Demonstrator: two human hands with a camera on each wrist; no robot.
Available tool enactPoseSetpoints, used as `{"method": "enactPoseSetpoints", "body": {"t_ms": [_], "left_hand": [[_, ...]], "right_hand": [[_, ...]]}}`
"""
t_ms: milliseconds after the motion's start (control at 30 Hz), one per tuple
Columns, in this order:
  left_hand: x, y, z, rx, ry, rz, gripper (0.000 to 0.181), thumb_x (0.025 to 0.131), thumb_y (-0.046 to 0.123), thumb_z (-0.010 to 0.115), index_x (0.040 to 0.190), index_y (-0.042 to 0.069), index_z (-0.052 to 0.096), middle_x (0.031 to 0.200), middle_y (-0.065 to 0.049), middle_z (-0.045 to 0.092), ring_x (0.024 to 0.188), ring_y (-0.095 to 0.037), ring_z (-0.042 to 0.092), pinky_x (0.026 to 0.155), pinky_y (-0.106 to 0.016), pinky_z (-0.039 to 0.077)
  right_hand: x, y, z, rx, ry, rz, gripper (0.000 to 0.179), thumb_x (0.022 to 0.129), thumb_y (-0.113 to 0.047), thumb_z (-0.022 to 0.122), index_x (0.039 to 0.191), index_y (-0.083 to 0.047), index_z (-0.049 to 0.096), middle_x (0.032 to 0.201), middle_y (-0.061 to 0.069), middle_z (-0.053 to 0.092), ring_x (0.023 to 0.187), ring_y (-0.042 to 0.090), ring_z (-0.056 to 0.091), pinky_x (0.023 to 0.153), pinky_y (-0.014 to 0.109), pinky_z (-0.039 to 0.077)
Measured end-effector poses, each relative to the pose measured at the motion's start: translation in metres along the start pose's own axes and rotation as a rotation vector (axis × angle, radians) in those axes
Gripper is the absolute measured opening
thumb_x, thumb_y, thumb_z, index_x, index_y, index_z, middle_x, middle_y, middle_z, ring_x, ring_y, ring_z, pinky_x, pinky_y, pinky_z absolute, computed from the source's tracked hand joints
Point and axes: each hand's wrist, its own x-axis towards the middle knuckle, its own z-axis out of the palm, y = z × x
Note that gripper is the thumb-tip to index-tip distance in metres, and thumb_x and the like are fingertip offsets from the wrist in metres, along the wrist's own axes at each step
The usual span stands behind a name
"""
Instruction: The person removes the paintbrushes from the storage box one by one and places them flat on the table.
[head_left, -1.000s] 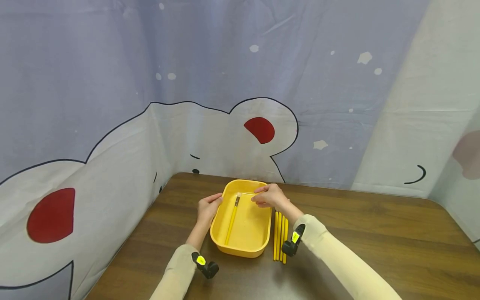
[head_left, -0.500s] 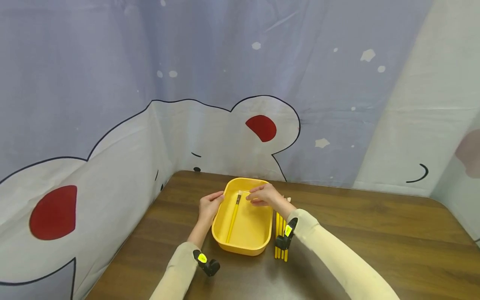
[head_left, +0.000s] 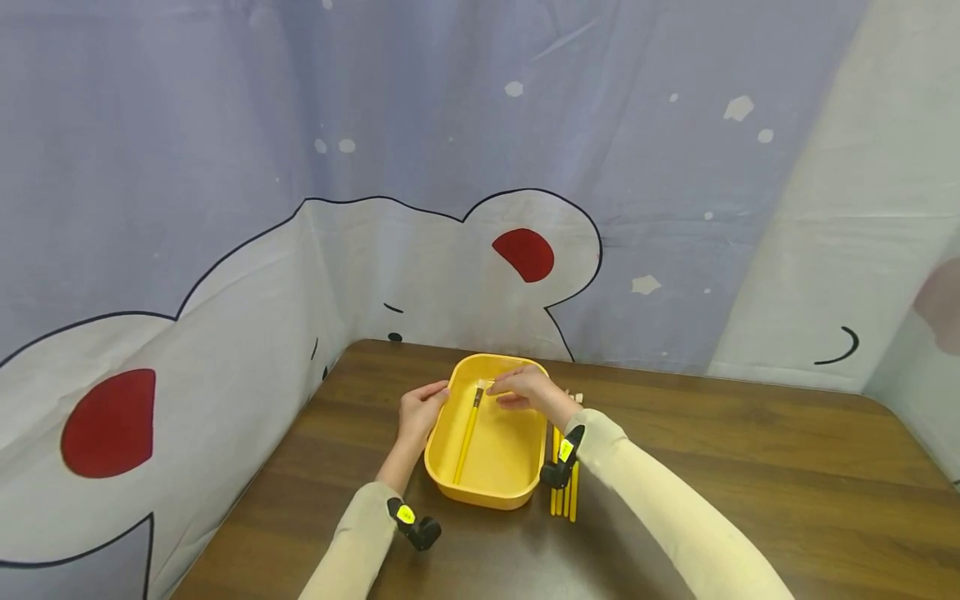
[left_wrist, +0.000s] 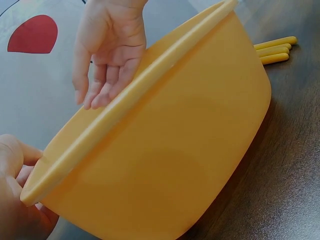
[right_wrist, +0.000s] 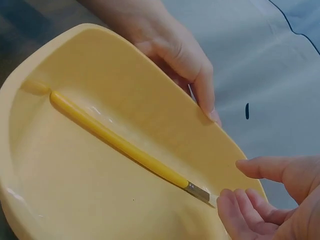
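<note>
A yellow plastic tub [head_left: 498, 454] stands on the table, with one yellow-handled paintbrush [head_left: 467, 437] lying along its left side, bristles toward the far end. My left hand [head_left: 418, 414] holds the tub's left rim between thumb and fingers; the left wrist view shows the thumb inside the wall. Over the far part of the tub hovers my right hand [head_left: 527, 389]. In the right wrist view the thumb and fingers of this right hand [right_wrist: 280, 205] are apart with nothing between them. Its fingertips overlap the bristle end; I cannot tell whether they touch.
Several more yellow-handled paintbrushes [head_left: 573, 496] lie side by side on the brown wooden table [head_left: 712, 467], right of the tub, partly covered by my right wrist. A printed fabric curtain [head_left: 420, 275] hangs behind the table and along its left side.
My right hand has moved left across the tub, closer to the bristle end of the paintbrush. The left hand stays on the rim, and the head view has shifted slightly.
</note>
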Motion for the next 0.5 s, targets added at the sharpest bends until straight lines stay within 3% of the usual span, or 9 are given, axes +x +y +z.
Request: {"method": "enactPoseSetpoints", "body": {"t_ms": [133, 267, 367, 500], "left_hand": [[0.0, -0.001, 0.0, -0.004, -0.001, -0.005, 0.029, 0.093, 0.012, 0.061, 0.118, -0.002, 0.067, 0.124, -0.024, 0.062, 0.11, -0.037, 0.062, 0.093, -0.042, 0.054], [0.002, -0.002, 0.0, -0.007, 0.005, -0.003, 0.029, 0.092, 0.011, 0.061, 0.117, -0.003, 0.067, 0.124, -0.025, 0.062, 0.109, -0.037, 0.063, 0.092, -0.042, 0.055], [0.003, -0.002, 0.001, -0.012, 0.011, 0.0, 0.028, 0.092, 0.01, 0.062, 0.116, -0.003, 0.068, 0.122, -0.025, 0.063, 0.108, -0.037, 0.064, 0.091, -0.042, 0.055], [0.004, -0.003, 0.002, -0.017, 0.013, 0.002, 0.028, 0.091, 0.01, 0.063, 0.115, -0.003, 0.068, 0.121, -0.025, 0.064, 0.106, -0.037, 0.064, 0.09, -0.042, 0.056]], "right_hand": [[0.004, 0.002, 0.004, 0.021, -0.007, 0.021, 0.038, 0.083, -0.004, 0.072, 0.118, 0.006, 0.062, 0.116, 0.015, 0.065, 0.079, 0.019, 0.066, 0.082, 0.031, 0.059], [0.006, 0.003, 0.007, 0.046, -0.006, 0.024, 0.037, 0.084, -0.001, 0.069, 0.119, 0.008, 0.062, 0.123, 0.018, 0.064, 0.098, 0.03, 0.068, 0.089, 0.035, 0.056], [0.007, 0.003, 0.01, 0.05, 0.001, 0.027, 0.036, 0.084, 0.0, 0.069, 0.119, 0.008, 0.063, 0.121, 0.017, 0.065, 0.105, 0.032, 0.066, 0.091, 0.036, 0.055], [0.01, 0.004, 0.014, 0.025, 0.021, 0.039, 0.032, 0.083, -0.003, 0.071, 0.113, 0.005, 0.067, 0.118, 0.015, 0.067, 0.086, 0.023, 0.068, 0.088, 0.033, 0.057]]}}
